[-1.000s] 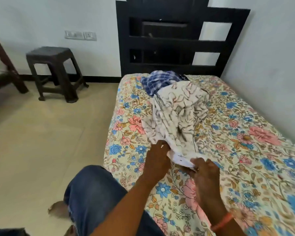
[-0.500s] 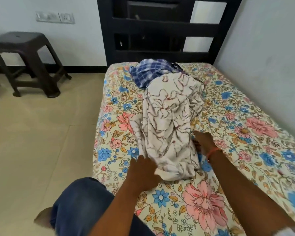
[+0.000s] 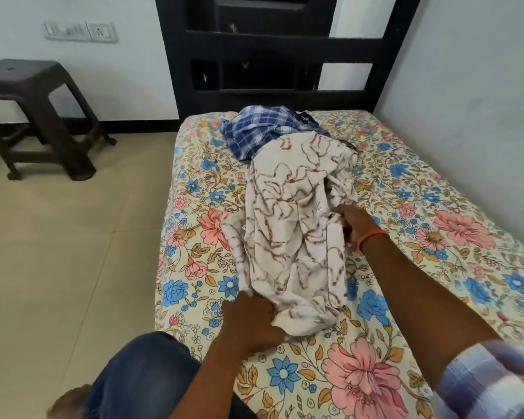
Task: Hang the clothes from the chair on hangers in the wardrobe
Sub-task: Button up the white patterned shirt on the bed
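Note:
A crumpled white shirt with a brown line pattern (image 3: 297, 234) lies lengthwise on the floral bed sheet (image 3: 421, 237). Behind it, near the headboard, sits a blue checked shirt (image 3: 254, 131) with something dark under it. My left hand (image 3: 251, 320) grips the shirt's near end at the bed's front left. My right hand (image 3: 356, 220), with an orange band on its wrist, grips the shirt's right side about halfway up. No hanger or wardrobe is in view.
A dark wooden headboard (image 3: 279, 49) stands at the bed's far end. A dark plastic stool (image 3: 34, 116) is on the tiled floor at the left. The grey wall (image 3: 472, 101) runs along the bed's right side. My knee in jeans (image 3: 139, 376) is at the bed's near edge.
My right hand has left the shirt's near end and moved up along its right side. The left hand stays at the near end. The view has come closer to the bed.

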Demonstrator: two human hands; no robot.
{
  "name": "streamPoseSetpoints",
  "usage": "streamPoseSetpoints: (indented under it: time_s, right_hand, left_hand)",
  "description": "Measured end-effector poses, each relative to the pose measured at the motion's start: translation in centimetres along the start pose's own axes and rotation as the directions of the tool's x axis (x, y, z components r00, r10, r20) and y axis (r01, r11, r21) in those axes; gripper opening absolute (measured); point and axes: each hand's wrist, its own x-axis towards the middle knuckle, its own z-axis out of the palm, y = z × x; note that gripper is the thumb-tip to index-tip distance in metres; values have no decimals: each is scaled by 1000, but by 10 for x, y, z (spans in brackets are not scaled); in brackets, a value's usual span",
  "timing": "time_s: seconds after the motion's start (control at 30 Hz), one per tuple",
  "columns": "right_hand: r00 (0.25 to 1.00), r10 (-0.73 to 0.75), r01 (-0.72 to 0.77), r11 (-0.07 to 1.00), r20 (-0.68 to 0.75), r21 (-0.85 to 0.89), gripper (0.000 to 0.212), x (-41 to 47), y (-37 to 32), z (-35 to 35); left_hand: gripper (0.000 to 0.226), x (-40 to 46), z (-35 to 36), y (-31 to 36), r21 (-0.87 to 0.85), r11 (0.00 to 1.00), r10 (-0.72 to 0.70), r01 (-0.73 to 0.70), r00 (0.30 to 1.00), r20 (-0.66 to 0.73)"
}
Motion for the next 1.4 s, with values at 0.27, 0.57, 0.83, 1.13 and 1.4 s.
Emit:
streamPoseSetpoints:
  time_s: [0.27,0.57,0.83,1.13,1.4]
  right_hand:
    - [899,-409,392,911,156,129,27,-64,-70,-16]
    - [482,-377,813,529,791,-243,56,-194,-146,-33]
    - [419,-489,908,238,765,-345,47,-261,-173,-54]
    - [198,-980,627,119,9,-770,23,-262,-163,-55]
    - [39,-970,668,202,-238,-716,19,-310,-218,-68]
  left_hand:
    - [38,-5,-99,5,-124,979,171,-160,981,86]
    - [54,-29,-215,85,77,884,356,-461,558,-749]
    - [13,-59,-244,108,94,934,215,-345,333,-918]
    - [14,-110,-295,133,158,968,170,-194,44,-985]
    - [18,-155,-355,141,133,982,120,-137,-95,-988]
